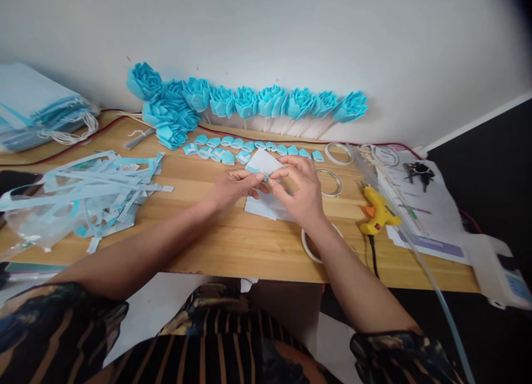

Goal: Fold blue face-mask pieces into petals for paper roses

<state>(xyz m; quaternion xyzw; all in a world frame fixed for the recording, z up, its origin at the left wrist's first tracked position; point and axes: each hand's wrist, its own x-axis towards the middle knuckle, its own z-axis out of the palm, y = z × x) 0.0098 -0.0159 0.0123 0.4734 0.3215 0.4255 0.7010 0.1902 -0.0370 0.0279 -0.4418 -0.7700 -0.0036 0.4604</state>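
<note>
Both hands meet at a small white and blue piece of paper, held up over the table. My left hand pinches its lower edge between thumb and fingers. From the other side my right hand pinches the same edge, fingertips close to the left thumb. Beneath the hands lie more white sheets, partly hidden. Just beyond, folded blue paper petals lie in two rows. A roll of tape rests beside my right hand, and another roll lies partly under my right forearm.
Blue paper flowers on sticks lean along the wall. Cut strips are heaped at left, near a stack of bags. At right are a yellow glue gun, keys, printed papers and a white plastic bottle.
</note>
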